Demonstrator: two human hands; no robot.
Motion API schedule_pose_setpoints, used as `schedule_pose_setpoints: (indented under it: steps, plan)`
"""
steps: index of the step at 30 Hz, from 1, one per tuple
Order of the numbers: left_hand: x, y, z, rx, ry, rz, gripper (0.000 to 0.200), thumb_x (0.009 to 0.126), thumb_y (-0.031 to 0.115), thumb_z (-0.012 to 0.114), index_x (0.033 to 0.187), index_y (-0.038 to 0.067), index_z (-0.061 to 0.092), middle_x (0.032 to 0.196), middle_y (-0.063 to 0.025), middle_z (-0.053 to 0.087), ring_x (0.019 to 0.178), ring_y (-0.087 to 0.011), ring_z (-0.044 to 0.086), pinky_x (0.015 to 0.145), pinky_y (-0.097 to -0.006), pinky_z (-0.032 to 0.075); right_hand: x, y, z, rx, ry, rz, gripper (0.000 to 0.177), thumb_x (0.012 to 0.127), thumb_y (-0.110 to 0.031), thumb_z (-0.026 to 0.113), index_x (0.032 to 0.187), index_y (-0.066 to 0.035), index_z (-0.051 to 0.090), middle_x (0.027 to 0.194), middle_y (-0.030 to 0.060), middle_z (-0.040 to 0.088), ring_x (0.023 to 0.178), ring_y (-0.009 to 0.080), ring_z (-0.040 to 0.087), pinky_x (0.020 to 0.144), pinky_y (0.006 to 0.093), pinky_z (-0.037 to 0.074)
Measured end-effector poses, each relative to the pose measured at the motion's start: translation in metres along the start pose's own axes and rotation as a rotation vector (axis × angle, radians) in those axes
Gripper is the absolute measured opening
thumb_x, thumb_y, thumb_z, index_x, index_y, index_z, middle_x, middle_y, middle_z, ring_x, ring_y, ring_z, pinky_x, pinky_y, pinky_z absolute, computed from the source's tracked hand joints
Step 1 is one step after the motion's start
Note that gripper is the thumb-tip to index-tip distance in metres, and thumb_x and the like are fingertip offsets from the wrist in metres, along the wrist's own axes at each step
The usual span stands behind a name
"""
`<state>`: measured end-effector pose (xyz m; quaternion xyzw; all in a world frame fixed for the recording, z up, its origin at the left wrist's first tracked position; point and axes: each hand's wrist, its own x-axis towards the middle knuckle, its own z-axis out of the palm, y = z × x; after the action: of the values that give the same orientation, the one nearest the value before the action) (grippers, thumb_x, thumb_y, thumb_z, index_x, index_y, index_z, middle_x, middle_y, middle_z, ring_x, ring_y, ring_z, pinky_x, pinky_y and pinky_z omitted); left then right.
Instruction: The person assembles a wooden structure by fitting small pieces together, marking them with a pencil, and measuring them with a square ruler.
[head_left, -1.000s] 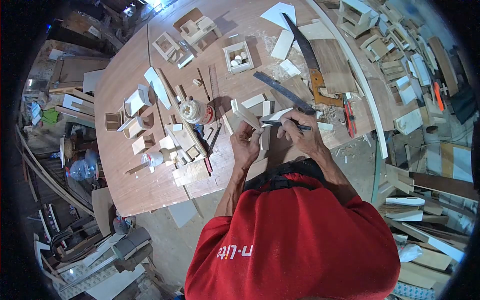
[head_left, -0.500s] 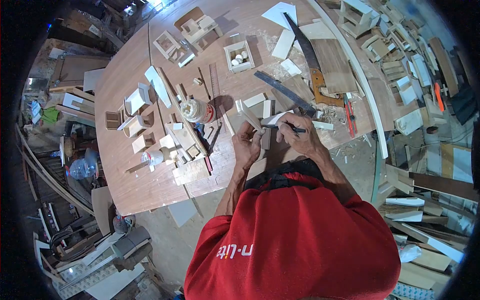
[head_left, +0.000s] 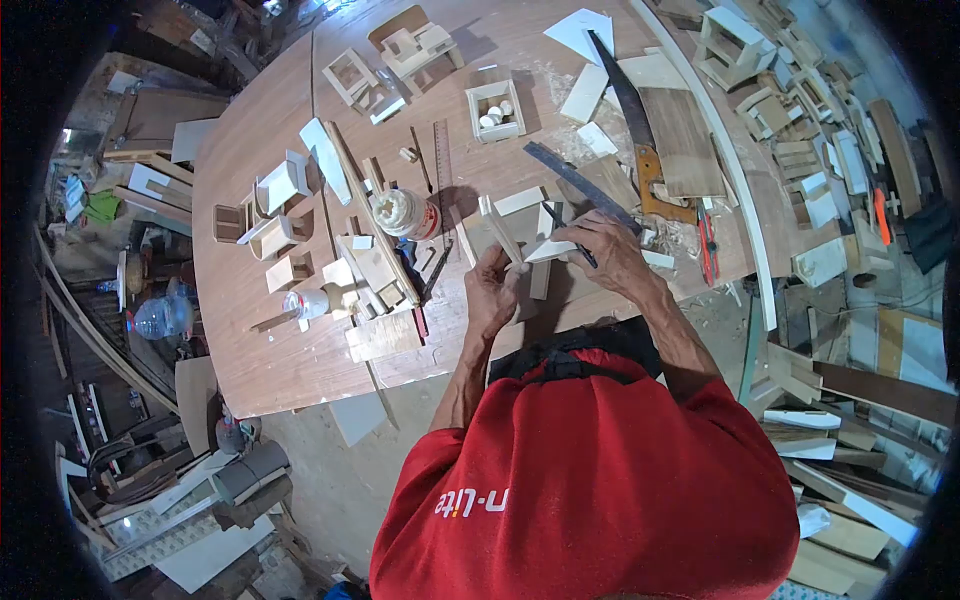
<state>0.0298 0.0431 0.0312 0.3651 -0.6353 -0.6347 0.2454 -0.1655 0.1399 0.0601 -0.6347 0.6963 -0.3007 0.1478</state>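
Near the table's front edge, my left hand is closed around the lower end of a pale wooden piece that stands tilted up. Just to its right, my right hand is closed, with a slim dark pencil-like tool between its fingers. A pale pointed wooden piece reaches from the right fingers toward the left hand; its right end is hidden under them. Beneath lies a narrow wooden strip. A dark metal straightedge rests beyond my right hand.
Left of the hands stand an open jar and a small glue container. A handsaw and red pliers lie at the right. Farther back are a small wooden box and miniature wooden furniture.
My right hand has shifted slightly, and the dark tool has turned from nearly level to a steep slant. The view has moved a little; my left hand keeps its hold.
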Motion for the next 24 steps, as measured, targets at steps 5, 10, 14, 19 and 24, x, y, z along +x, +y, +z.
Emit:
schedule_pose_setpoints:
  steps: [5, 10, 14, 19, 24]
  plan:
    - [0.002, -0.019, -0.015, -0.105, 0.064, -0.014, 0.036, 0.085, -0.005, 0.059, 0.12, -0.004, 0.057, 0.109, -0.0125, 0.067, 0.102, -0.0161, 0.062, 0.087, -0.0284, 0.048, 0.02, 0.014, 0.013, 0.08, 0.072, 0.11, 0.032, 0.076, -0.007, 0.071, 0.107, -0.009, 0.066, 0.1, 0.0086, 0.066, 0.103, 0.0253, 0.057, 0.09, 0.0389, 0.046]
    - [-0.005, -0.025, -0.028, -0.211, 0.012, -0.092, 0.03, 0.088, 0.0, 0.057, 0.118, -0.001, 0.06, 0.1, -0.0093, 0.068, 0.09, -0.0142, 0.063, 0.079, -0.027, 0.049, 0.063, 0.026, 0.04, 0.018, 0.131, 0.014, 0.032, 0.077, -0.008, 0.07, 0.108, -0.01, 0.065, 0.105, 0.0082, 0.065, 0.107, 0.0268, 0.055, 0.091, 0.0399, 0.045]
    - [-0.007, -0.034, -0.032, -0.264, 0.004, -0.193, 0.028, 0.089, 0.003, 0.056, 0.117, -0.001, 0.06, 0.099, -0.0077, 0.068, 0.087, -0.0142, 0.063, 0.079, -0.028, 0.05, 0.08, 0.039, 0.065, -0.092, 0.077, -0.056, 0.033, 0.076, -0.009, 0.07, 0.109, -0.013, 0.065, 0.108, 0.0065, 0.065, 0.112, 0.0262, 0.054, 0.096, 0.0445, 0.042]
    - [-0.009, -0.035, -0.032, -0.244, 0.004, -0.276, 0.028, 0.088, 0.003, 0.055, 0.115, -0.002, 0.062, 0.099, -0.0082, 0.068, 0.087, -0.0146, 0.063, 0.078, -0.0279, 0.05, 0.085, 0.043, 0.07, -0.12, -0.005, -0.043, 0.037, 0.075, -0.008, 0.071, 0.111, -0.013, 0.063, 0.112, 0.0058, 0.064, 0.113, 0.0265, 0.054, 0.098, 0.0476, 0.04]
    - [-0.005, -0.024, -0.028, -0.147, 0.024, -0.349, 0.027, 0.085, 0.005, 0.056, 0.11, -0.004, 0.063, 0.096, -0.0089, 0.067, 0.084, -0.0152, 0.062, 0.074, -0.0278, 0.05, 0.09, 0.034, 0.061, -0.077, -0.098, 0.088, 0.038, 0.073, -0.008, 0.071, 0.11, -0.014, 0.063, 0.113, 0.0075, 0.064, 0.112, 0.028, 0.055, 0.095, 0.045, 0.042]
